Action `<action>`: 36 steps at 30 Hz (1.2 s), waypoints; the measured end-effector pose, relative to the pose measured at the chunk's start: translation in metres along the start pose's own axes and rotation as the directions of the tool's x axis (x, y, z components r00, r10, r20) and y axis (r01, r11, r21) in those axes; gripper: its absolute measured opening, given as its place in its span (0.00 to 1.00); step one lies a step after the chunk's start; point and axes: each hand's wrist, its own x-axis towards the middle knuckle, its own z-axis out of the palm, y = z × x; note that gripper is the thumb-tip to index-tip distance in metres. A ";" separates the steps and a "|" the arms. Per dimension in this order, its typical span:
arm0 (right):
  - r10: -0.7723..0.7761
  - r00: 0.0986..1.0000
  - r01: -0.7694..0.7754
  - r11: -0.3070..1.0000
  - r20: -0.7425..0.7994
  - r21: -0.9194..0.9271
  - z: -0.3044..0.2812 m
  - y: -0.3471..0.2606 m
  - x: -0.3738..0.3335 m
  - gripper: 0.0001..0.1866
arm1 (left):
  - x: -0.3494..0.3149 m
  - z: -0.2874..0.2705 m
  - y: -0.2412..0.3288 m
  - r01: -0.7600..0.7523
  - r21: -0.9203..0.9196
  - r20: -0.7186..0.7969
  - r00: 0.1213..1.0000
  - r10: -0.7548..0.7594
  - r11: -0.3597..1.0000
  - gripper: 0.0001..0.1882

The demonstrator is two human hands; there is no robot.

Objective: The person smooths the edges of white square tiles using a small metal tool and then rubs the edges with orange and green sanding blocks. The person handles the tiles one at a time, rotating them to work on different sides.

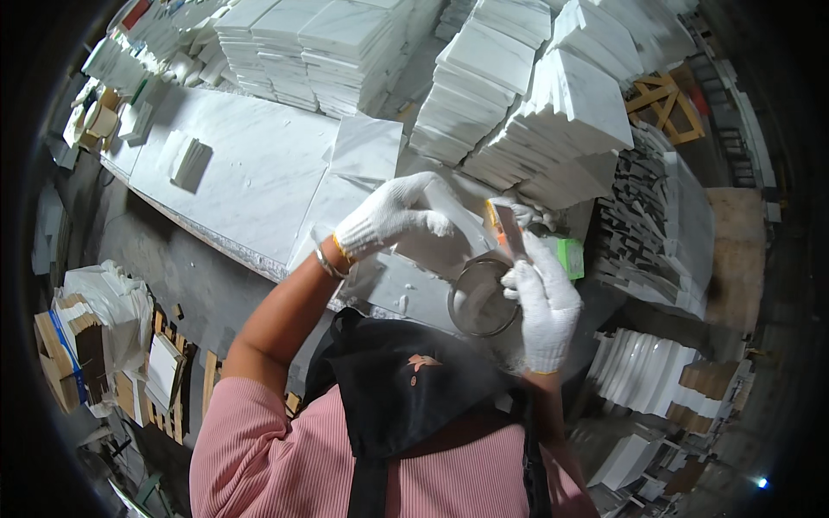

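The left hand (393, 214) in a white glove grips a white stone tile (449, 233), tipped up so its edge can be reached. The right hand (542, 306) pinches a small scraper (508, 229) against that edge. A round tin (482, 298) sits at six o'clock below the tile, on the counter (250, 173). Tile stacks (518, 95) stand at twelve o'clock.
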 end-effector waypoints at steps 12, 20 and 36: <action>0.125 0.989 -0.133 0.985 0.079 0.109 -0.020 0.070 0.010 0.16 | 0.039 0.012 0.018 -0.223 0.743 0.233 0.970 0.068 0.631 0.40; -0.197 0.966 0.217 0.970 0.170 -0.110 -0.005 0.097 0.044 0.13 | -0.010 0.012 0.017 -0.170 0.865 0.099 0.980 0.170 0.472 0.57; -0.062 0.980 0.103 0.972 0.191 -0.212 0.000 0.094 0.024 0.17 | -0.037 0.020 -0.020 -0.177 0.823 0.056 0.971 0.234 0.540 0.58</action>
